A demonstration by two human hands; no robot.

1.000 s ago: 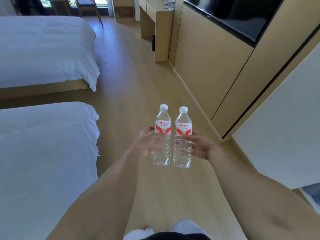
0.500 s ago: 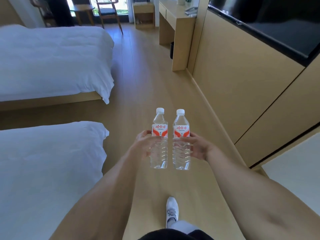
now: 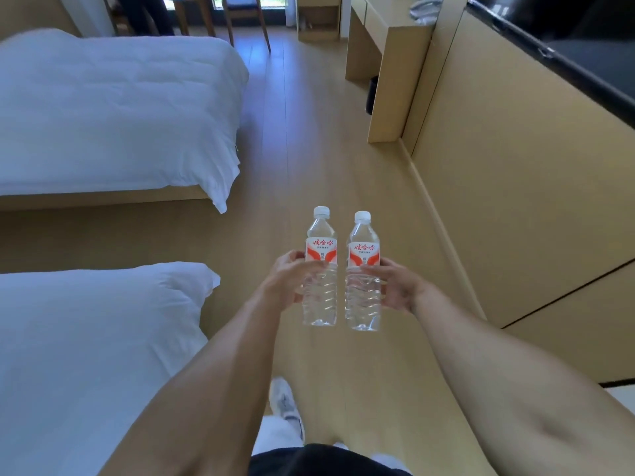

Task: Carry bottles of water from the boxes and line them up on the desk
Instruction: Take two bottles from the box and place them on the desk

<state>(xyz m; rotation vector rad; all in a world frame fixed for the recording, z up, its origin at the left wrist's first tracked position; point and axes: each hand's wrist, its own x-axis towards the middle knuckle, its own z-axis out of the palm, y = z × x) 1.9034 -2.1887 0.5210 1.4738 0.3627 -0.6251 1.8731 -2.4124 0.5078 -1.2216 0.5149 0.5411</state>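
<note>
Shoe (image 3: pixel 287 405), white, on the wood floor (image 3: pixel 319 159) at near centre, dark clothing just nearer than it. Both bare forearms reach forward from the near edge. Left hand (image 3: pixel 292 281) grasps the left bottle (image 3: pixel 320 266), fingers curled round its ribbed lower body just under the label. Right hand (image 3: pixel 395 286) grasps the right bottle (image 3: pixel 363 271) the same way, thumb on the label's lower edge. Bottles upright, side by side, narrow gap between them, held in the air above the floor, not resting on anything. Each bottle: clear plastic, white cap on, white label with red band and red characters, clear water inside filling it nearly to the neck. Near bed (image 3: pixel 89 355) with white bedding on the left, just beside the left arm. Far bed (image 3: pixel 113 111), also white, farther on the left. Tan panel wall (image 3: pixel 508 173) along the right with a dark screen (image 3: pixel 567 39) at upper right. Desk (image 3: pixel 388 60) at far right, well apart from the bottles; pale items on its top too small to tell. Small dark bin (image 3: pixel 371 94) under the desk, contents not visible. Wooden chair (image 3: pixel 245 15) and small table (image 3: pixel 190 8) at the far end.
</note>
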